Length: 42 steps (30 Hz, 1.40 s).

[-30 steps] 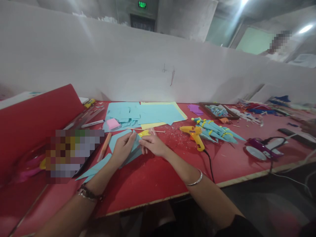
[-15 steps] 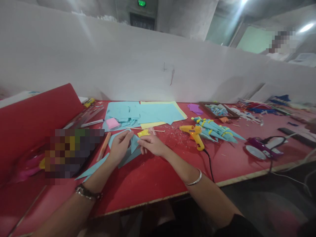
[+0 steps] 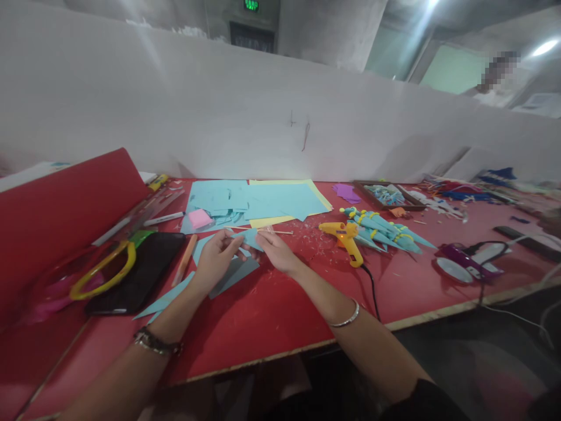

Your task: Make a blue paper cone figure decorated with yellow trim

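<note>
Between my two hands, above the red table (image 3: 272,316), is a small piece of light blue paper (image 3: 249,238). My left hand (image 3: 218,255) pinches its left side with thumb and fingers. From the right, my right hand (image 3: 275,250) has its fingers closed on the paper's other side; some fingertips are hidden behind it. Beneath and beside my left hand lie more cut blue paper pieces (image 3: 235,275). To the right, a yellow glue gun (image 3: 346,237) lies on its side with a cord running off the front edge. Past it are several blue paper cones (image 3: 385,231) with yellow trim.
Large blue sheets (image 3: 280,199) lie at the back with a pink pad (image 3: 200,218) by them. A black phone (image 3: 135,280), yellow-handled scissors (image 3: 105,272) and an orange stick (image 3: 184,260) are left. A tray of scraps (image 3: 388,196) and a purple device (image 3: 468,263) are right.
The blue paper piece has turned from hanging point-down to lying flatter between my hands. My right hand has shifted up and now lies along the paper's side.
</note>
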{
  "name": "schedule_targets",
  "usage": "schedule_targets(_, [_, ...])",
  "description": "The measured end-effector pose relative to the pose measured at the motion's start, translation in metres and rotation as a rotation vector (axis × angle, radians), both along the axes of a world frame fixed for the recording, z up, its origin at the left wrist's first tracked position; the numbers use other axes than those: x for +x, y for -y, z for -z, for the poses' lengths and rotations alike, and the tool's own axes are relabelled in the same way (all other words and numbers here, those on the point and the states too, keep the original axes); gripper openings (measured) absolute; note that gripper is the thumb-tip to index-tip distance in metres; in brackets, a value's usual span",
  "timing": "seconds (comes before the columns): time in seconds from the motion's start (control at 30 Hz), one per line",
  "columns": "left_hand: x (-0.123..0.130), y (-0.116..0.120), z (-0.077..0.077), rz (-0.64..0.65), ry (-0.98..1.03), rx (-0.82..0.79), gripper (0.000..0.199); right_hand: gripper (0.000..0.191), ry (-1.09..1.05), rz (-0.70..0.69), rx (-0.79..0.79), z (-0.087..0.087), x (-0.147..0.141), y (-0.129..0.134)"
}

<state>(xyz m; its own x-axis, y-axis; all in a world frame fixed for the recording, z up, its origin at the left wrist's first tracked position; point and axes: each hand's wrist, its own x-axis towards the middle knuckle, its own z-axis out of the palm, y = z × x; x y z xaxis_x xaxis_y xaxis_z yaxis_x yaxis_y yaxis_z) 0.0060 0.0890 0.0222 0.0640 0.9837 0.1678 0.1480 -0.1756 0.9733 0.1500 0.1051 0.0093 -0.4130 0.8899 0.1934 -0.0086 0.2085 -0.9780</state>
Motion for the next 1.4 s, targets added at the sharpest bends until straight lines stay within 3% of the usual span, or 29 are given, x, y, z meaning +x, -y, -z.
schedule_targets(0.33, [-0.001, 0.002, 0.001, 0.019, -0.228, -0.036, 0.043, 0.037, 0.23, 0.003, 0.222, -0.002, 0.004, 0.002])
schedule_targets(0.47, [-0.001, 0.003, 0.002, 0.118, -0.257, -0.143, 0.053, 0.039, 0.229, 0.023, 0.188, -0.002, 0.002, 0.004])
schedule_targets(0.83, [0.0, 0.005, 0.004, 0.108, -0.327, 0.002, 0.034, 0.024, -0.053, -0.014, -0.009, 0.002, 0.0, -0.001])
schedule_targets(1.0, [0.002, 0.008, -0.001, 0.148, -0.337, 0.014, 0.038, 0.025, -0.121, -0.049, -0.075, -0.001, 0.0, -0.002])
schedule_targets(1.4, [0.001, 0.011, -0.006, -0.075, -0.213, -0.043, 0.046, 0.022, -0.045, -0.006, 0.007, -0.002, -0.001, 0.001])
